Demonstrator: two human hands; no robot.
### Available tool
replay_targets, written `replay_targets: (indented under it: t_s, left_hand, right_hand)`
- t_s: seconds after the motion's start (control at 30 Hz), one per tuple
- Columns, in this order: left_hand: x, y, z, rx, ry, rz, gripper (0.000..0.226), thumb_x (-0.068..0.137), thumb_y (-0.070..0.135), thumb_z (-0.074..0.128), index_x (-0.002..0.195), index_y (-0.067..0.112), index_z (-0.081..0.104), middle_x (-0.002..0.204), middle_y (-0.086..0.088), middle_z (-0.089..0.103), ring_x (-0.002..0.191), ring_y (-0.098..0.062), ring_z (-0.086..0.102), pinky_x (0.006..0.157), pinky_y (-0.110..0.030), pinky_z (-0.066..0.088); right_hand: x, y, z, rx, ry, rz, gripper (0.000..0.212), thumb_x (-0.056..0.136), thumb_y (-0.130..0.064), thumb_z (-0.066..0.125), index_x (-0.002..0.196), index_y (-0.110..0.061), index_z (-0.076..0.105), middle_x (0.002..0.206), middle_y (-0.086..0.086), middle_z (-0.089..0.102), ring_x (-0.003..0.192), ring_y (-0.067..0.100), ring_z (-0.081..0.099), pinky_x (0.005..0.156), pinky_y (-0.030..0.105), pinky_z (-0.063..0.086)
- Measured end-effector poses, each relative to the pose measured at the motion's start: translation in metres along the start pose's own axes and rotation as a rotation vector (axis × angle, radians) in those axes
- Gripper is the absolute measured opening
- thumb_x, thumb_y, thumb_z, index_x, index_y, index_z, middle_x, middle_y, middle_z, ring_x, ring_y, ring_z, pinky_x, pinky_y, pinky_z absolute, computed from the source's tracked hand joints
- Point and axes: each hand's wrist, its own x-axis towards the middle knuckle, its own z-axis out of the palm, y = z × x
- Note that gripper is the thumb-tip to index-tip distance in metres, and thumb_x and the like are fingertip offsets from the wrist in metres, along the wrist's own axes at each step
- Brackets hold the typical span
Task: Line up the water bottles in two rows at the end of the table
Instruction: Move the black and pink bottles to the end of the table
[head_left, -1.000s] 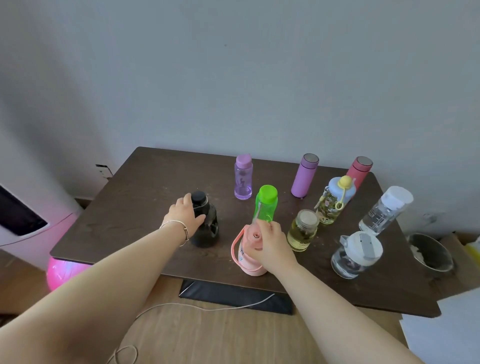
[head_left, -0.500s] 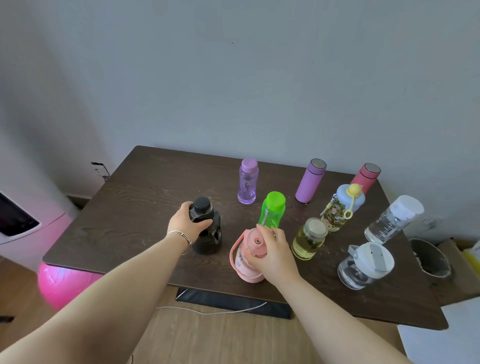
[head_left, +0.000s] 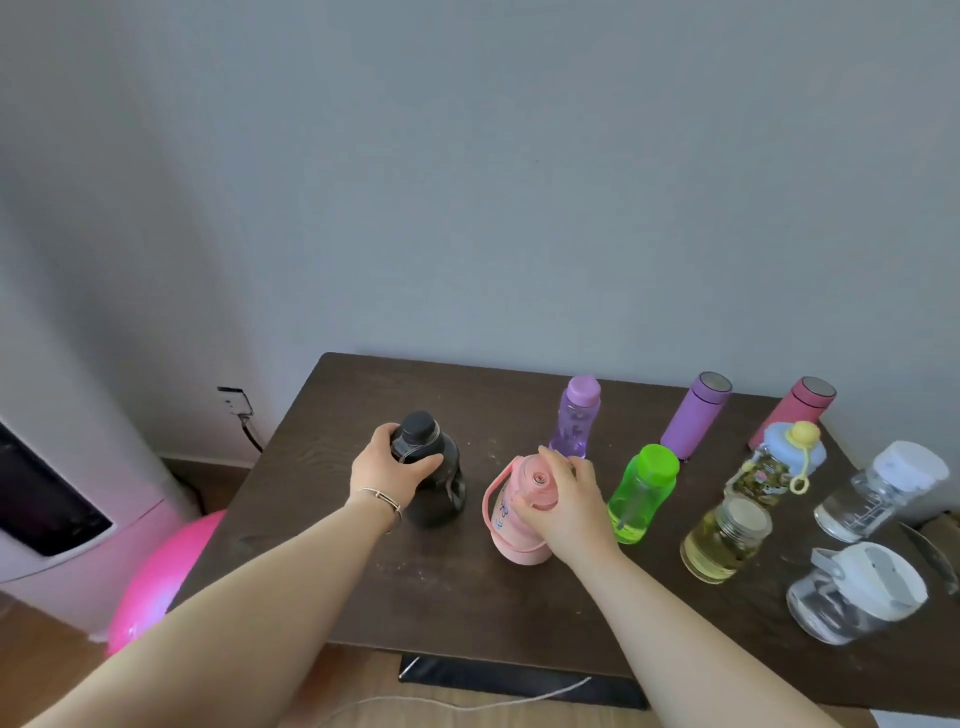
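My left hand (head_left: 387, 470) grips the neck of a black bottle (head_left: 436, 475) standing on the dark wooden table (head_left: 322, 499). My right hand (head_left: 569, 506) is closed around the top of a pink bottle (head_left: 511, 525) with a carry loop, tilted slightly. To their right stand a green bottle (head_left: 644, 491), a clear purple bottle (head_left: 576, 418), a matte purple flask (head_left: 696, 413), a pink flask (head_left: 792, 410), a blue-capped patterned bottle (head_left: 776, 465), a glass jar with yellowish liquid (head_left: 724, 538) and two clear white-lidded bottles (head_left: 878, 491) (head_left: 857, 592).
A grey wall (head_left: 519, 182) runs behind the table. At the left stand a white appliance (head_left: 57, 499) and a pink ball (head_left: 156, 577) on the floor. A wall socket with a cable (head_left: 236, 402) is by the table's left corner. A white cord (head_left: 467, 704) lies below the front edge.
Both hands have shifted away from me and leftward across the table, carrying the black and pink bottles. The pink bottle now stands clear to the left of the green bottle. The camera tilted up.
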Motion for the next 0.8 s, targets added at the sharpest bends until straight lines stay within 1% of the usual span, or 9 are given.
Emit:
replay_targets:
  t_s: [0.07, 0.2, 0.27, 0.37, 0.47, 0.6, 0.7, 0.8]
  left_hand:
    - [0.020, -0.002, -0.028, 0.015, -0.024, 0.031, 0.069, 0.070, 0.037, 0.083, 0.129, 0.028, 0.049, 0.111, 0.006, 0.061, 0.097, -0.020, 0.057, 0.083, -0.031, 0.047]
    - [0.057, -0.009, -0.077, 0.026, -0.051, 0.056, 0.069, 0.070, 0.036, 0.084, 0.129, 0.028, 0.049, 0.110, 0.006, 0.061, 0.097, -0.020, 0.057, 0.082, -0.030, 0.046]
    - [0.076, -0.015, -0.097, 0.034, -0.057, 0.063, 0.069, 0.070, 0.036, 0.083, 0.129, 0.028, 0.049, 0.110, 0.005, 0.061, 0.095, -0.020, 0.057, 0.080, -0.030, 0.044]
    - [0.103, -0.021, -0.121, 0.090, -0.061, 0.098, 0.070, 0.070, 0.039, 0.082, 0.130, 0.026, 0.048, 0.107, 0.007, 0.057, 0.094, -0.020, 0.054, 0.082, -0.031, 0.045]
    - [0.128, -0.025, -0.135, 0.080, -0.055, 0.097, 0.070, 0.070, 0.039, 0.082, 0.130, 0.025, 0.049, 0.111, 0.004, 0.061, 0.097, -0.023, 0.057, 0.084, -0.033, 0.047]
    - [0.160, -0.028, -0.143, 0.076, -0.062, 0.084, 0.070, 0.072, 0.037, 0.082, 0.132, 0.024, 0.047, 0.119, 0.001, 0.061, 0.095, -0.021, 0.053, 0.084, -0.031, 0.045]
    - [0.185, -0.027, -0.142, 0.088, -0.062, 0.078, 0.070, 0.072, 0.038, 0.081, 0.132, 0.024, 0.047, 0.118, 0.002, 0.062, 0.100, -0.025, 0.057, 0.085, -0.032, 0.046]
    - [0.212, -0.024, -0.137, 0.097, -0.058, 0.074, 0.067, 0.072, 0.038, 0.081, 0.130, 0.026, 0.048, 0.109, 0.004, 0.061, 0.094, -0.023, 0.056, 0.084, -0.034, 0.048]
  right_hand:
    - [0.007, -0.025, 0.014, 0.010, 0.028, 0.034, 0.079, 0.072, -0.043, 0.075, 0.143, -0.035, 0.041, 0.132, -0.002, 0.039, 0.121, 0.021, 0.050, 0.095, 0.031, 0.044]
    - [0.026, -0.074, 0.040, 0.017, 0.057, 0.073, 0.079, 0.074, -0.041, 0.077, 0.144, -0.032, 0.041, 0.134, 0.001, 0.038, 0.120, 0.020, 0.051, 0.091, 0.024, 0.038]
    - [0.036, -0.095, 0.052, 0.027, 0.069, 0.086, 0.079, 0.074, -0.041, 0.077, 0.144, -0.033, 0.040, 0.136, 0.000, 0.037, 0.120, 0.020, 0.051, 0.092, 0.025, 0.039]
    - [0.051, -0.120, 0.070, 0.055, 0.079, 0.104, 0.080, 0.073, -0.042, 0.077, 0.144, -0.035, 0.040, 0.136, -0.001, 0.036, 0.121, 0.019, 0.051, 0.095, 0.029, 0.042]
    - [0.069, -0.137, 0.085, 0.035, 0.069, 0.113, 0.081, 0.073, -0.044, 0.077, 0.144, -0.037, 0.038, 0.137, -0.002, 0.035, 0.120, 0.019, 0.051, 0.094, 0.029, 0.042]
    - [0.101, -0.151, 0.101, 0.023, 0.064, 0.098, 0.081, 0.072, -0.043, 0.078, 0.144, -0.036, 0.040, 0.136, -0.002, 0.036, 0.120, 0.020, 0.052, 0.092, 0.026, 0.040]
    - [0.128, -0.155, 0.111, 0.034, 0.061, 0.094, 0.081, 0.073, -0.042, 0.078, 0.144, -0.034, 0.040, 0.136, -0.001, 0.036, 0.119, 0.019, 0.052, 0.090, 0.025, 0.039]
    - [0.160, -0.153, 0.121, 0.039, 0.047, 0.089, 0.080, 0.074, -0.041, 0.078, 0.143, -0.033, 0.040, 0.135, 0.000, 0.036, 0.117, 0.019, 0.053, 0.089, 0.025, 0.039]
